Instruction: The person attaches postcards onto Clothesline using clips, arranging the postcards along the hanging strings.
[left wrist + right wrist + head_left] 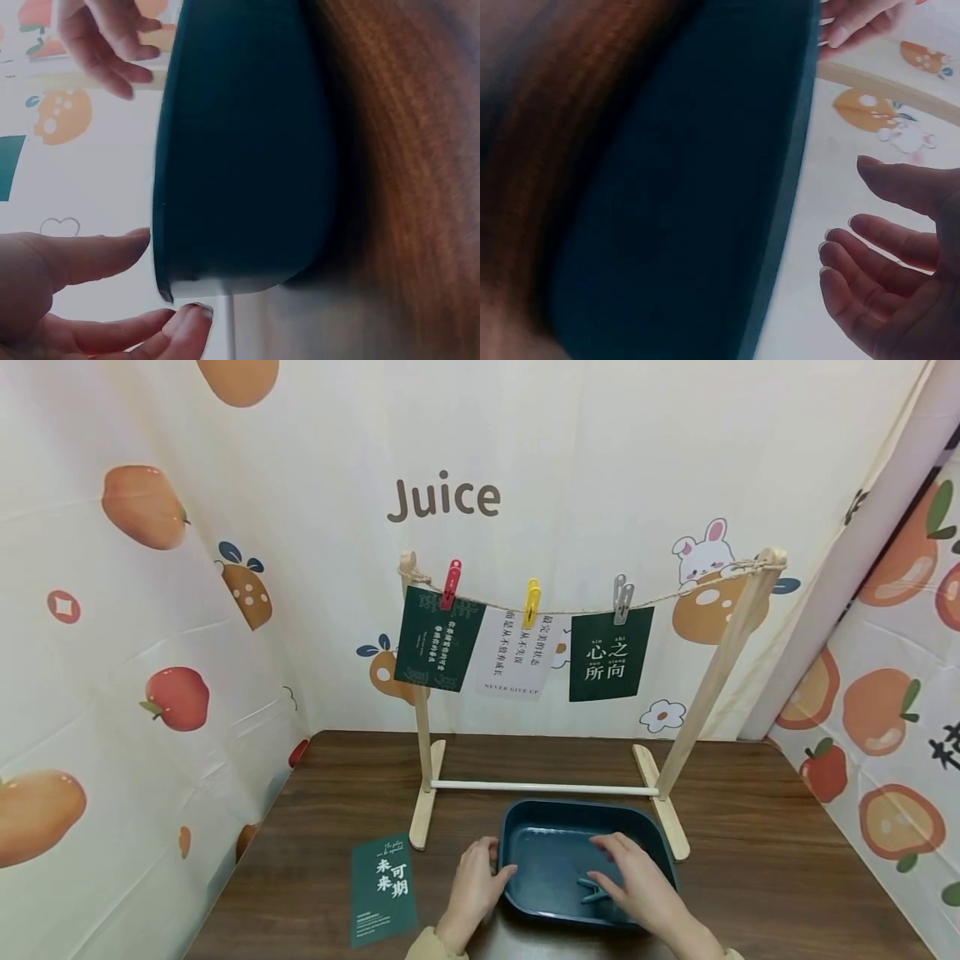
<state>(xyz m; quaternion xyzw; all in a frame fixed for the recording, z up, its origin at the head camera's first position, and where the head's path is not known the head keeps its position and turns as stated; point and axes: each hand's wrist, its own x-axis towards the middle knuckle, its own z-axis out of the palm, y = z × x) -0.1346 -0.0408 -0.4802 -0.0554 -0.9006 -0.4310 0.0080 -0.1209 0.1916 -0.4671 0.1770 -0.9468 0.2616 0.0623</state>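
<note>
A dark blue tray (551,852) sits on the table, a green clothespin (595,891) lying inside it. My left hand (477,878) holds the tray at its left side, thumb at the rim and fingers around the outside of the corner. Over the tray's right part hovers my right hand (643,887), thumb and fingers apart, above the clothespin. In the right wrist view that same hand (900,262) has nothing between its loosely bent fingers. The tray's outer wall (240,150) fills the middle of the left wrist view.
Behind the tray stands a wooden rack (720,685) with a twine line. On it hang three cards, held by a red clothespin (451,585), a yellow clothespin (532,603) and a grey clothespin (622,600). A green card (382,891) lies on the table at left.
</note>
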